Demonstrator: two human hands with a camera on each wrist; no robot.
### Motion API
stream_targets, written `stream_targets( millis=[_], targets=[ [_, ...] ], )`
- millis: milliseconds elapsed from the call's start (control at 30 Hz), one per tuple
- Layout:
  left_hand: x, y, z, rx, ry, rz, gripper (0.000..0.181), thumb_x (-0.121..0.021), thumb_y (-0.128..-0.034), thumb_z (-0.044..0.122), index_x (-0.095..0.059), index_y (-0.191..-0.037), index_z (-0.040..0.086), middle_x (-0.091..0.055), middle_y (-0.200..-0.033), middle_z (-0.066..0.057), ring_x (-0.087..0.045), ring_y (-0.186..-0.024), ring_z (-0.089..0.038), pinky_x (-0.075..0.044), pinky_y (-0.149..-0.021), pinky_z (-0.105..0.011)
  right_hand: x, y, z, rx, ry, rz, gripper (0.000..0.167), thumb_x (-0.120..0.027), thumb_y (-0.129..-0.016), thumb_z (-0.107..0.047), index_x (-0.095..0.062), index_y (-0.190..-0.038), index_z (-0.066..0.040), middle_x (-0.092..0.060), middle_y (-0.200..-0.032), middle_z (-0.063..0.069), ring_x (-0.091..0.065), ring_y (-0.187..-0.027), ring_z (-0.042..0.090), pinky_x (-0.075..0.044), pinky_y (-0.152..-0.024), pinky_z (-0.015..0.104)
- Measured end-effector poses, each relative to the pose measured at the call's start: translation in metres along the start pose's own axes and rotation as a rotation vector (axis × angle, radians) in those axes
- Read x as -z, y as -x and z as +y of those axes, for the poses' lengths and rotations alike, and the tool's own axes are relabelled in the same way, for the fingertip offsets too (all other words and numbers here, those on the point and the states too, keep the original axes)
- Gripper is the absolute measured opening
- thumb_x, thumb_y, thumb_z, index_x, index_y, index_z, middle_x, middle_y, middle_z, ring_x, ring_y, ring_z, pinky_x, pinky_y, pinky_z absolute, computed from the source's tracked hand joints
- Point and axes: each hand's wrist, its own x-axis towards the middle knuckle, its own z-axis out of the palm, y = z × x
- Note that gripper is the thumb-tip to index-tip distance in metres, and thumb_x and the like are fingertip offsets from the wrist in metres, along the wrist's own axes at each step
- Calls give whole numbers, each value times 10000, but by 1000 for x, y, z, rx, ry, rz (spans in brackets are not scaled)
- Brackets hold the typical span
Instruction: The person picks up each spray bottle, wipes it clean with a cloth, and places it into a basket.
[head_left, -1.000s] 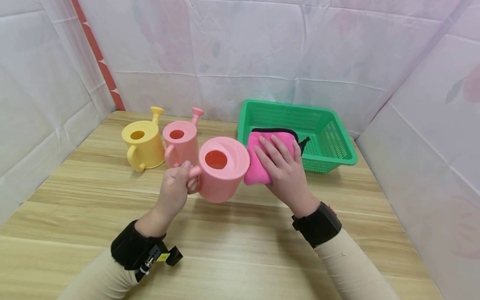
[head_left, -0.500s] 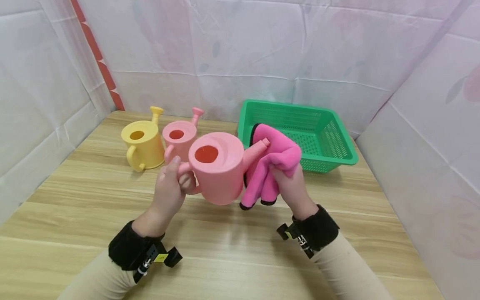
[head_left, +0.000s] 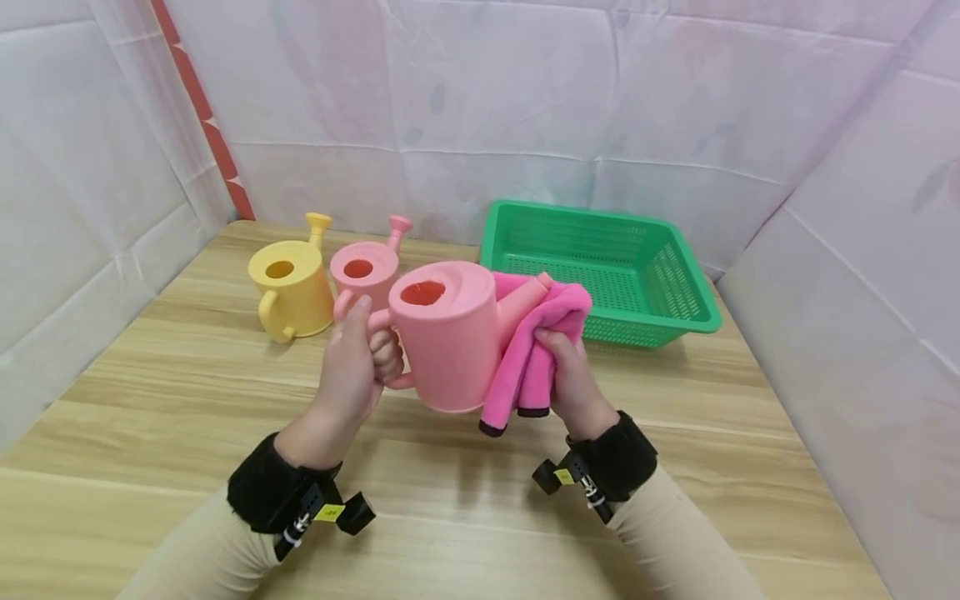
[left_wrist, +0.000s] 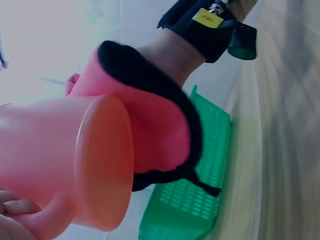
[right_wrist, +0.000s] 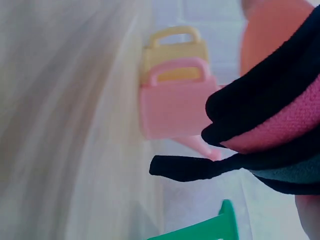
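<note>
Raised above the table, a pink watering can (head_left: 450, 350) hangs by its handle from my left hand (head_left: 351, 375), whose fingers curl round that handle. Its spout points up and to the right, with no rose on its tip. My right hand (head_left: 573, 379) grips a bright pink cloth (head_left: 564, 304) with black edging, folded against the spout from behind and below. Two ends of the cloth dangle beside the can's body. In the left wrist view the cloth (left_wrist: 155, 130) shows a dark loop; the can's base (left_wrist: 107, 165) faces that camera.
A yellow watering can (head_left: 300, 287) and a second pink watering can (head_left: 378, 282) stand at the back left of the wooden table (head_left: 450, 525). The green perforated basket (head_left: 600, 215) sits at the back right, before the white fabric wall (head_left: 487, 92).
My right hand has turned over, from lying on top of the cloth to gripping it under the spout. The spout has come into view, and the can has turned slightly.
</note>
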Motion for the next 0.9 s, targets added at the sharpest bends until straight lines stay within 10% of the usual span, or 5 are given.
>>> stream_targets(
  millis=[433,900],
  targets=[
    [0,3,-6,22,-20,-10,531,-301,-1009,345,-256,-531,118,-152,-486,-6,-154,-415,-143,-130,-422,-258,-3,-7,-17,103,-192,95,84,-431,-860,-188,-466,-925,-147,-515,-878,-56,-519,-771,49,-400,-728,188],
    [-1,3,-10,33,-41,65,523,-319,-1002,376,-279,-563,94,-229,-479,-2,-208,-411,-157,-168,-421,-265,-16,-3,10,-28,-49,24,215,-520,-888,-107,-493,-1099,-133,-592,-1021,6,-611,-882,131,-494,-797,277]
  ],
)
